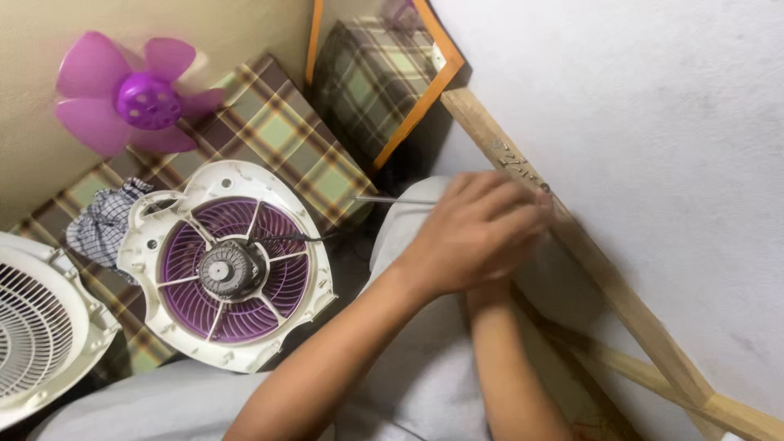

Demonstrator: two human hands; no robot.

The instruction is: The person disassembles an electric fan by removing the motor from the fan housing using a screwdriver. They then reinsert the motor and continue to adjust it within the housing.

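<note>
Right hand (pixel 490 290) mostly hidden under left hand (pixel 478 233); fingers there impossible to tell. Left fingers (pixel 510 200) curled together, blurry, over thin metal rod (pixel 392 199) poking out leftward, beside wooden strip (pixel 588 253).

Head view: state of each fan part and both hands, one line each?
Fan blade: detached, lying apart.
Rear housing: opened, motor exposed.
Front grille: removed, lying at the left.
Left hand: curled over a thin metal rod.
Right hand: hidden beneath the left.

Single head-worn view, looking steeply down, close over the wearer's forearms and lap, toward the wall (pixel 653 122) corner
</note>
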